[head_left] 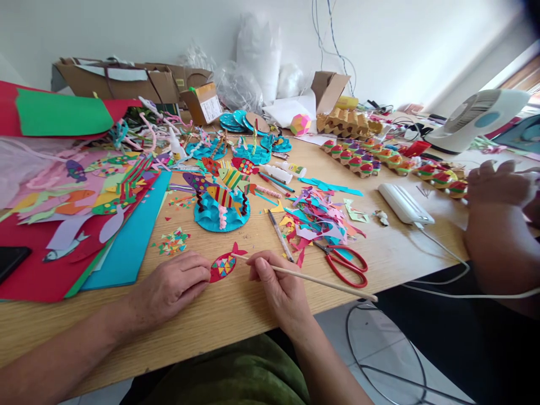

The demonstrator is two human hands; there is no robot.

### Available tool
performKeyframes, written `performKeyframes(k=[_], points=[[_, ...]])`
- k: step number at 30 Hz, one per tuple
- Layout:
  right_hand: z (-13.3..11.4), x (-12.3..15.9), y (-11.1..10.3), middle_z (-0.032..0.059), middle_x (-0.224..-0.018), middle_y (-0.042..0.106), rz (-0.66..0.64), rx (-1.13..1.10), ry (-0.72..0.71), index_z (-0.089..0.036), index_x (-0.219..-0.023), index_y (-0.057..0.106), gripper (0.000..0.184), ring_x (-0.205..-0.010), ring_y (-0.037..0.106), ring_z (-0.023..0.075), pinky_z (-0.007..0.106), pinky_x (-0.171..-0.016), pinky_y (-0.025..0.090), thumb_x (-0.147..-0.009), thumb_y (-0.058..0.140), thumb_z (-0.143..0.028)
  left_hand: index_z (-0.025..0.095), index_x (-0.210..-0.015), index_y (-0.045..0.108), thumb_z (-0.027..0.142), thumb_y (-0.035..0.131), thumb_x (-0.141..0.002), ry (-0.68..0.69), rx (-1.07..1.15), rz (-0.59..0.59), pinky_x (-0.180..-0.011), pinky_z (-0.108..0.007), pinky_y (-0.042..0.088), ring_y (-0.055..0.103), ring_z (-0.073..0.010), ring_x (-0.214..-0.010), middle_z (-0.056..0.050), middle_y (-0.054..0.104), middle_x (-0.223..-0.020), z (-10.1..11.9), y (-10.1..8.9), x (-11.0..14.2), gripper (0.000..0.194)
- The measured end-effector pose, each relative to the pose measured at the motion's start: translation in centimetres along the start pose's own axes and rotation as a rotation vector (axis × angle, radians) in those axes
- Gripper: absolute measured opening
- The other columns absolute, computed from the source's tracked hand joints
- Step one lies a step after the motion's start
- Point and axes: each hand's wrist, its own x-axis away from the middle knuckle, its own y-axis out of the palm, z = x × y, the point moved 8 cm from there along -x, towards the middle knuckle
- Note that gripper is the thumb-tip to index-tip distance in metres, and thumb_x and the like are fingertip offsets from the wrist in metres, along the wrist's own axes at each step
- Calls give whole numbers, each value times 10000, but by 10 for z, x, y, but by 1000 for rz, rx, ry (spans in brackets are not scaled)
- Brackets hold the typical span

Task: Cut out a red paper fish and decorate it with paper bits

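Observation:
A red paper fish (225, 266), covered with small blue, yellow and white paper triangles, lies flat on the table near its front edge. My left hand (177, 284) rests beside it with fingers bent together, their tips holding the fish's left end. Between the thumb and fingers of my right hand (280, 287) is a thin wooden stick (333, 279), its tip over the fish near the tail. Tiny paper triangles (172, 242) are scattered up and left of the fish. Behind it stands a blue round base (205, 221) carrying several decorated paper fish (232, 177).
Red-handled scissors (348, 267), a pen (280, 235) and paper scraps (323, 216) lie to the right. Coloured paper sheets (126, 247) cover the left. Beyond are glue bottles (276, 173), a white power bank (405, 203) and painted egg cartons (354, 160). Another person's hand (502, 185) is at right.

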Motion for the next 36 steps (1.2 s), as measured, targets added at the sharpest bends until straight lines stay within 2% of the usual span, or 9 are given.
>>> performKeyframes(k=[3,5,10,12,14,18,23,32,36], points=[[-2,4,-8,0,-637,580,71,-47,-25,-186,-817,618,287,-614,558,137,241,-588,426,-957,420,-342,206,-886,621,191,443,-920,-59,98,1,-800,-259,507,617,-157,-919,-38,660,-969,-7,-5,0,182],[-2,8,-12,1,-638,584,98,-47,-35,-188,-820,620,280,-610,554,139,244,-585,424,-955,426,-340,218,-877,611,211,471,-908,-83,137,43,-783,-243,505,622,-149,-896,-25,655,-945,-12,-14,-1,143],[-1,15,-20,-2,-636,579,124,-44,-19,-187,-829,631,263,-604,543,138,241,-575,414,-950,438,-319,239,-856,610,267,503,-888,-160,72,214,-735,-254,505,638,-154,-818,-3,665,-836,-30,-57,0,116],[2,17,-21,-6,-629,574,113,-56,-4,-191,-815,633,265,-594,537,136,238,-563,408,-947,441,-317,239,-840,626,328,518,-871,-232,11,214,-661,-256,503,639,-156,-731,2,675,-791,-42,-71,0,143],[6,18,-21,-9,-622,572,104,-75,21,-196,-804,638,274,-585,531,134,233,-554,406,-947,442,-323,232,-830,637,371,522,-852,-312,-38,151,-603,-249,488,634,-154,-671,6,687,-766,-56,-78,1,181],[16,19,-22,-15,-613,572,98,-117,79,-208,-801,649,269,-589,529,133,221,-553,407,-941,464,-344,202,-796,636,341,464,-847,-392,-128,-36,-574,-234,460,626,-149,-650,3,687,-738,-77,-76,3,227],[27,21,-21,-11,-621,567,74,-163,140,-206,-788,648,304,-605,524,135,218,-562,403,-940,460,-389,194,-796,638,250,435,-837,-390,-242,-215,-650,-242,469,624,-153,-732,-15,672,-793,-83,-62,8,215],[27,21,-21,-16,-617,569,67,-159,135,-201,-780,650,310,-602,523,130,211,-563,398,-929,474,-408,188,-853,644,187,532,-818,-416,-341,-341,-743,-272,452,611,-186,-845,-35,637,-874,-84,-46,19,118],[26,20,-20,-16,-616,567,60,-153,123,-201,-776,647,312,-600,522,128,208,-560,398,-931,470,-406,175,-862,649,179,524,-838,-418,-413,-364,-746,-293,445,602,-212,-878,-54,634,-882,-81,-42,19,128]])
